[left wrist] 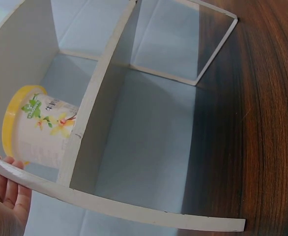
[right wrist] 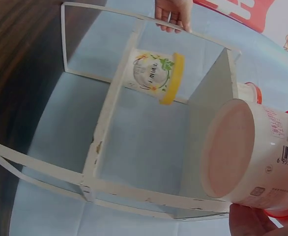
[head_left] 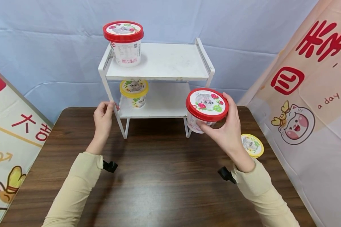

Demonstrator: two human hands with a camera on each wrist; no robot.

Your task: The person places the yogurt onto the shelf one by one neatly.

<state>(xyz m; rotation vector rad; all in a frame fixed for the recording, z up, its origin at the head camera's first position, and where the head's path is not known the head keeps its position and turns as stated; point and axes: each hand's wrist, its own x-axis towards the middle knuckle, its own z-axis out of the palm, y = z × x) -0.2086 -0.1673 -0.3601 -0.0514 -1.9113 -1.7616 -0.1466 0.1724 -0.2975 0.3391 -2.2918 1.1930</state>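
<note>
My right hand (head_left: 228,129) grips a white tub with a red lid (head_left: 200,121), held up in front of the right side of a white two-tier shelf (head_left: 170,61). In the right wrist view the tub's round base (right wrist: 230,147) faces the camera. The left hand (head_left: 103,118) holds the shelf's left upright, fingers round it beside the lower tier. Just inside that upright, a yellow-lidded tub (head_left: 139,101) stands on the lower tier. Another red-lidded tub (head_left: 127,52) stands at the left end of the top tier.
Another yellow-lidded tub (head_left: 252,145) is on the dark wooden table (head_left: 159,183) at the right, partly behind my right forearm. A pale blue cloth (head_left: 164,19) hangs behind the shelf, and printed banners (head_left: 309,88) flank the table on both sides.
</note>
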